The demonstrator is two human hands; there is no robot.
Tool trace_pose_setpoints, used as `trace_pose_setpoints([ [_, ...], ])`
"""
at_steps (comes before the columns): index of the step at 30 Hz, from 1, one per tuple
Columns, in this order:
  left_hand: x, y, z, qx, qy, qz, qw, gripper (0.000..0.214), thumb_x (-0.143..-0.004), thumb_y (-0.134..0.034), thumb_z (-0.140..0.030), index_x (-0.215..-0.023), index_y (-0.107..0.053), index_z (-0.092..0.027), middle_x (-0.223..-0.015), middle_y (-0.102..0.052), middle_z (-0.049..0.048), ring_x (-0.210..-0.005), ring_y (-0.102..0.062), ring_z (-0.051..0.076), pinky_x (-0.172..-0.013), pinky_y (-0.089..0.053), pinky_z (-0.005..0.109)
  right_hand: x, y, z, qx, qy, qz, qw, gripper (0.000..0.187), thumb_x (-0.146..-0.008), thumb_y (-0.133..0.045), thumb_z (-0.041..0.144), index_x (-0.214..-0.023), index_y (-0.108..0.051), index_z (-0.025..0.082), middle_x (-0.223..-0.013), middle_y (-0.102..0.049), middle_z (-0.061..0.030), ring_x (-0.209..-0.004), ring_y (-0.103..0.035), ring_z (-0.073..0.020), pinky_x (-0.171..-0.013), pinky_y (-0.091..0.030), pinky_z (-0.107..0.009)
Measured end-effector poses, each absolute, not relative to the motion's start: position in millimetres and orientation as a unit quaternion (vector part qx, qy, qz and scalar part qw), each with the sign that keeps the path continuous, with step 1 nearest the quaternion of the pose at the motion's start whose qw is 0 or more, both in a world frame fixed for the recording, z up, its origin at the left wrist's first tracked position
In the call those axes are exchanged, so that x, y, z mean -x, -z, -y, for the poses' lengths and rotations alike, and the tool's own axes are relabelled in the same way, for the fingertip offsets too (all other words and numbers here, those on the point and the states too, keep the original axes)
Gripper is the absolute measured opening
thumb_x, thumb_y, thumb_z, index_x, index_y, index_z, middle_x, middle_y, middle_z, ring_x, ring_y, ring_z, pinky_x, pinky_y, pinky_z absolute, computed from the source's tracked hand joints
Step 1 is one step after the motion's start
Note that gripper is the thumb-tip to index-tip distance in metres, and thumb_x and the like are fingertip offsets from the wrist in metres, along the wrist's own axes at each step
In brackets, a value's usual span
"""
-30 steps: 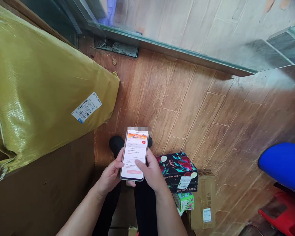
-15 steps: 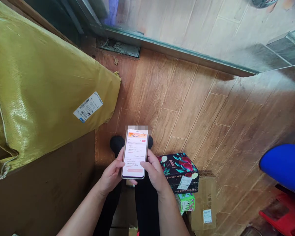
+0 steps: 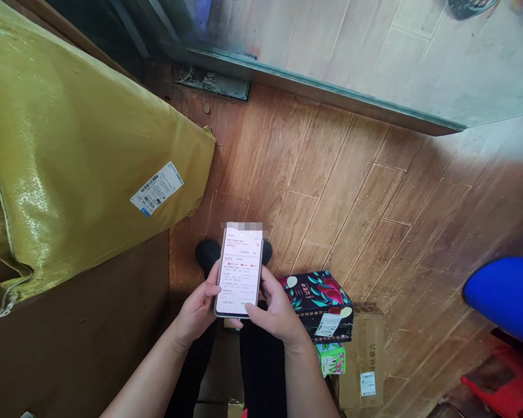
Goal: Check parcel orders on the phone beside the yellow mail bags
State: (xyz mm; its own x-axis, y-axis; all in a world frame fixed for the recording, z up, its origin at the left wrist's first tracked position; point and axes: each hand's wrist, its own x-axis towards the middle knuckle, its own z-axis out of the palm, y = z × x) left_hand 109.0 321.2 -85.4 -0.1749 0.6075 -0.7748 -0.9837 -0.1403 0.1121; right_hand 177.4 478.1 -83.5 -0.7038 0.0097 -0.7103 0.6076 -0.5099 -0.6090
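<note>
I hold a smartphone (image 3: 239,270) upright in front of me, its lit screen showing a white page of text. My left hand (image 3: 197,310) cups the phone's left edge and back, fingers curled round it. My right hand (image 3: 278,310) grips the right edge, its thumb resting on the lower right of the screen. Below the phone I see my black trousers (image 3: 261,371) and black shoes (image 3: 207,253) on the wooden floor (image 3: 340,191).
A big yellow woven parcel (image 3: 70,151) with a shipping label (image 3: 157,188) leans at left on a brown cardboard box (image 3: 78,342). Right of my legs lie a dark floral box (image 3: 318,302), a green carton (image 3: 331,358) and a brown carton (image 3: 366,354). A blue seat (image 3: 505,293) and red stool (image 3: 501,383) are at far right.
The phone's screen switched from a page with an orange banner to a mostly white page. My right thumb slid down to the screen's lower right.
</note>
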Motion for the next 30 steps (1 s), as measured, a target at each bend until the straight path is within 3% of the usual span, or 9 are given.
trace_pose_setpoints([
  [3,-109.6,86.3,-320.9,0.286,-0.701,-0.321,0.569,0.067,-0.083,-0.041,-0.024,-0.147,-0.022,-0.035,-0.147,-0.041,0.0006,-0.117,-0.053,0.030,-0.060,-0.061,0.033,-180.0,84.4,-478.0,-0.336,0.793,-0.471,0.193,0.058,-0.069,-0.060,0.014,-0.126,-0.049,0.020,-0.117,-0.065,-0.0067,-0.102,-0.062,-0.0226,-0.082,-0.051,-0.033],
  [6,-110.1,87.1,-320.4,0.289,-0.699,-0.316,0.574,0.068,-0.083,-0.041,-0.024,-0.147,-0.021,-0.035,-0.144,-0.044,0.0017,-0.107,-0.058,0.026,-0.060,-0.061,0.033,-181.7,85.6,-477.8,-0.327,0.804,-0.459,0.188,0.058,-0.071,-0.062,0.017,-0.127,-0.049,0.021,-0.117,-0.065,-0.0067,-0.102,-0.062,-0.0229,-0.081,-0.051,-0.032],
  [13,-106.3,84.1,-324.5,0.297,-0.680,-0.341,0.577,0.063,-0.081,-0.045,-0.027,-0.142,-0.032,-0.033,-0.138,-0.047,0.0036,-0.089,-0.061,0.019,-0.056,-0.062,0.034,-171.9,84.6,-468.4,-0.411,0.786,-0.445,0.124,0.030,-0.085,-0.055,0.038,-0.106,-0.064,0.020,-0.099,-0.070,-0.0040,-0.089,-0.063,-0.0202,-0.081,-0.049,-0.031],
  [17,-105.5,82.7,-326.3,0.282,-0.683,-0.339,0.582,0.058,-0.081,-0.044,-0.026,-0.138,-0.038,-0.032,-0.133,-0.051,0.0036,-0.082,-0.062,0.017,-0.057,-0.061,0.033,-168.9,86.2,-462.2,-0.452,0.754,-0.459,0.130,0.036,-0.086,-0.054,0.048,-0.099,-0.066,0.017,-0.089,-0.070,-0.0045,-0.080,-0.062,-0.0197,-0.071,-0.049,-0.029],
  [24,-108.3,85.4,-321.3,0.269,-0.684,-0.328,0.594,0.067,-0.083,-0.042,-0.026,-0.145,-0.022,-0.040,-0.135,-0.051,0.0033,-0.074,-0.063,0.014,-0.060,-0.061,0.033,-167.5,87.2,-461.1,-0.473,0.756,-0.435,0.129,0.041,-0.082,-0.057,0.052,-0.098,-0.067,0.016,-0.084,-0.070,-0.0044,-0.075,-0.062,-0.0194,-0.068,-0.049,-0.029],
  [30,-106.2,84.7,-322.7,0.267,-0.702,-0.303,0.586,0.065,-0.083,-0.041,-0.025,-0.144,-0.024,-0.040,-0.133,-0.053,0.0020,-0.084,-0.065,0.019,-0.059,-0.061,0.034,-164.9,82.7,-461.7,-0.470,0.788,-0.385,0.102,0.047,-0.080,-0.055,0.061,-0.092,-0.069,0.017,-0.073,-0.068,-0.0017,-0.059,-0.056,-0.0153,-0.054,-0.045,-0.025],
])
